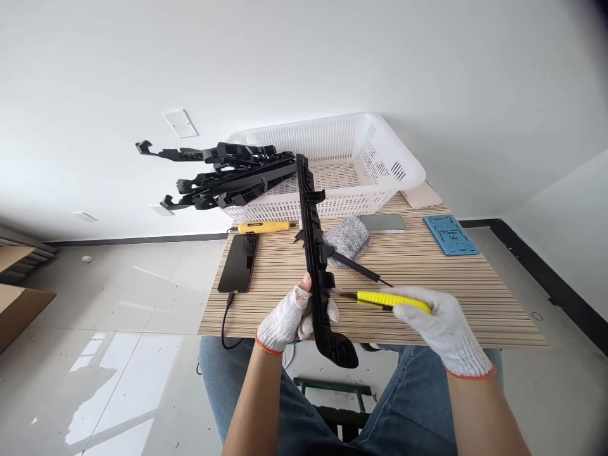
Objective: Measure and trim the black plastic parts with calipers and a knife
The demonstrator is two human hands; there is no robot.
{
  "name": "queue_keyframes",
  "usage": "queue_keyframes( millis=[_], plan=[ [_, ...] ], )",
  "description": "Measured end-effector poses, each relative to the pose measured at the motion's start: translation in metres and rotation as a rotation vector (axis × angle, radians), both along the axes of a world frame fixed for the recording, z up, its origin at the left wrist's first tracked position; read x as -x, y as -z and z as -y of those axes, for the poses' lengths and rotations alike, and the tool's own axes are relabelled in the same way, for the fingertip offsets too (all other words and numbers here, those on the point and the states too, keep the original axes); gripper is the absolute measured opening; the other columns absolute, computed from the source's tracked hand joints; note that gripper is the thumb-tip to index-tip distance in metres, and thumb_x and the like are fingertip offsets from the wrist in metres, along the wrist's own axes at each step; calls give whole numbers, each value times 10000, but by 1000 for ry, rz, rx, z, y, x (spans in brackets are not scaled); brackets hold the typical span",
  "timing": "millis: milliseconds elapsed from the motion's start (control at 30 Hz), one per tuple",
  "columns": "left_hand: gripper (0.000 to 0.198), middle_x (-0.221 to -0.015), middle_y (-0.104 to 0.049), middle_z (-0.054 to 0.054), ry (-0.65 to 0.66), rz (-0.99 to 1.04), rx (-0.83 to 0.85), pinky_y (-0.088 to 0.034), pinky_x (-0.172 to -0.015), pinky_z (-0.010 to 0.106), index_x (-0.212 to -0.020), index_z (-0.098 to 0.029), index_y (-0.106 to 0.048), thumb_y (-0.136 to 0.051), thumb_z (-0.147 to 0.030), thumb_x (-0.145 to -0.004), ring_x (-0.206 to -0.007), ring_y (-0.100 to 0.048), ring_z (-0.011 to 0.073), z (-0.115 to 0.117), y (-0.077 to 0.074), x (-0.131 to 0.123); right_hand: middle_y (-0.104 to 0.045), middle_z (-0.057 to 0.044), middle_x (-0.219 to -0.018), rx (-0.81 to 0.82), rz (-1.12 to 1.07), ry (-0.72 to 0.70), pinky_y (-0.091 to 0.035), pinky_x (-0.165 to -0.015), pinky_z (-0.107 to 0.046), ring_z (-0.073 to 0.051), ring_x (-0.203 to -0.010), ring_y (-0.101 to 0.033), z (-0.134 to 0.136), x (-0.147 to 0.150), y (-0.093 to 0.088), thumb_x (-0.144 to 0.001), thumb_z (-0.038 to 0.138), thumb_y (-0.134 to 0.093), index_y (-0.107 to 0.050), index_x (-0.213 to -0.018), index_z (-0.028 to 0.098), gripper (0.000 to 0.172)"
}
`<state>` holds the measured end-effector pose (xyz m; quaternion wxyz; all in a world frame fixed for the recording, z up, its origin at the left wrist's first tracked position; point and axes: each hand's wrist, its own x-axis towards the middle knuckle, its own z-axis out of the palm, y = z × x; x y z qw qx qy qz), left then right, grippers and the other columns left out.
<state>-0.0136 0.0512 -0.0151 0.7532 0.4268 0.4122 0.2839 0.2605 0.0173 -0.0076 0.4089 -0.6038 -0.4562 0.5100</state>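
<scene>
My left hand (285,320), in a white knit glove, is closed around a long black plastic part (313,240) and holds it upright over the near edge of the striped table (427,272). My right hand (444,329), gloved too, grips a yellow utility knife (392,300). The knife's tip points left and touches the side of the black part just above my left hand.
A white plastic basket (361,158) stands at the back, with several black plastic parts (223,174) jutting out over its left rim. A black phone (239,261) with cable, another yellow knife (263,227), a grey glove (348,238), a thin black tool (361,271) and a blue plate (451,234) lie on the table.
</scene>
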Motion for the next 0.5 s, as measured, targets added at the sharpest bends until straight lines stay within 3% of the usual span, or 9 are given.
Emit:
queue_keyframes(
  millis=[100,167,267,400,500],
  plan=[
    [936,-612,-634,12,0,-19,-8,-155,-311,221,-1169,-108,-715,-415,-940,-863,-333,-246,43,-1,-3,-2,-734,-83,-641,-6,-9,0,-475,-425,-274,-150,-475,-537,-1,0,-1,-560,683,-918,-883,-854,202,565],
    [944,-675,-678,25,-1,-20,7,-147,-305,215,-1171,-118,-714,-434,-956,-837,-337,-234,32,-2,-6,-3,-759,-92,-688,21,23,-59,-486,-439,-271,-154,-494,-562,0,1,-1,-570,649,-927,-881,-848,201,529],
    [951,-686,-686,23,-2,-12,0,-151,-300,213,-1190,-121,-711,-449,-959,-826,-335,-226,31,-2,-8,-5,-779,-105,-728,-3,34,3,-507,-450,-279,-183,-537,-614,2,2,-3,-586,663,-913,-884,-867,206,538],
    [943,-516,-557,-37,11,-13,18,-197,-314,221,-1193,-126,-730,-388,-943,-869,-323,-227,60,-2,-6,-4,-785,-103,-741,15,10,-38,-531,-463,-296,-186,-530,-615,3,6,-5,-580,617,-930,-890,-864,219,491],
    [984,-384,-384,-72,43,-43,20,-182,-322,232,-1112,-109,-766,-314,-951,-879,-315,-223,86,-2,-4,-3,-732,-78,-628,-20,6,46,-472,-408,-278,-162,-471,-546,3,8,-5,-597,622,-915,-889,-867,215,488]
  ],
)
